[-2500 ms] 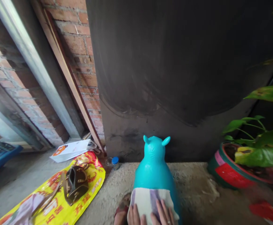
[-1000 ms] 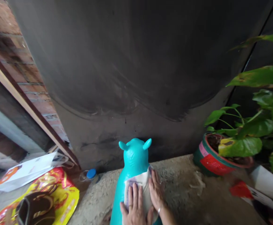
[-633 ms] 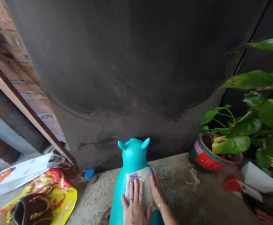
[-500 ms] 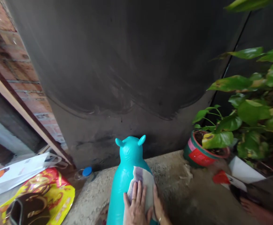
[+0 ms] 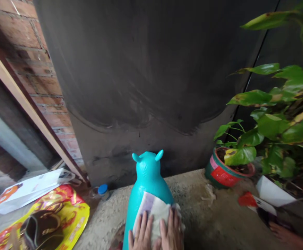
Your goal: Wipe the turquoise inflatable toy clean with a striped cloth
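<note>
Your right hand [image 5: 171, 230] has moved inward on the white, lilac-striped cloth [image 5: 157, 207]; with your left hand [image 5: 141, 231] likewise open, press evenly across the glossy, turquoise, rubbery-looking animal figure [image 5: 148, 175].

Head-worn view, facing forward, angled down

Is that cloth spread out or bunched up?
Mostly spread: the cloth lies over the turquoise toy beneath the left hand and right hand; its right edge looks crumpled.
</note>
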The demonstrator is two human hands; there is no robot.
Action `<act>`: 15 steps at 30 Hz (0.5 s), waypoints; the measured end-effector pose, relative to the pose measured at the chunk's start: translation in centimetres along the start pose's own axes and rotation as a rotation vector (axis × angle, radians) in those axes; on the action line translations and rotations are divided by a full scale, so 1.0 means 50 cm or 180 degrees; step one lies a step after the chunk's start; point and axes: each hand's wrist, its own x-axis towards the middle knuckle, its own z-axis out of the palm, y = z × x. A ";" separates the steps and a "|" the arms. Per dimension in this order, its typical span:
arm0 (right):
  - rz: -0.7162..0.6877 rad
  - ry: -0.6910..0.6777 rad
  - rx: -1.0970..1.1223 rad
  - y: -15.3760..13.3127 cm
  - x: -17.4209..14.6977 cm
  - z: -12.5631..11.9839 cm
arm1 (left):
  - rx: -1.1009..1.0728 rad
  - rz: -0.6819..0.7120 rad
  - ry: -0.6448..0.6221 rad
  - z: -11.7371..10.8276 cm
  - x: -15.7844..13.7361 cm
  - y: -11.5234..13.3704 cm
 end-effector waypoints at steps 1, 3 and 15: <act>-0.0013 -0.0193 -0.0081 -0.020 0.024 0.002 | -0.0008 -0.0015 -0.0098 -0.005 0.017 -0.006; -0.0005 -0.0586 -0.0277 -0.064 0.078 -0.004 | -0.0051 -0.0163 -0.0276 -0.016 0.052 -0.012; -0.0020 -0.0527 -0.0458 -0.038 0.002 -0.010 | -0.0210 -0.0194 -0.0687 -0.041 0.014 -0.036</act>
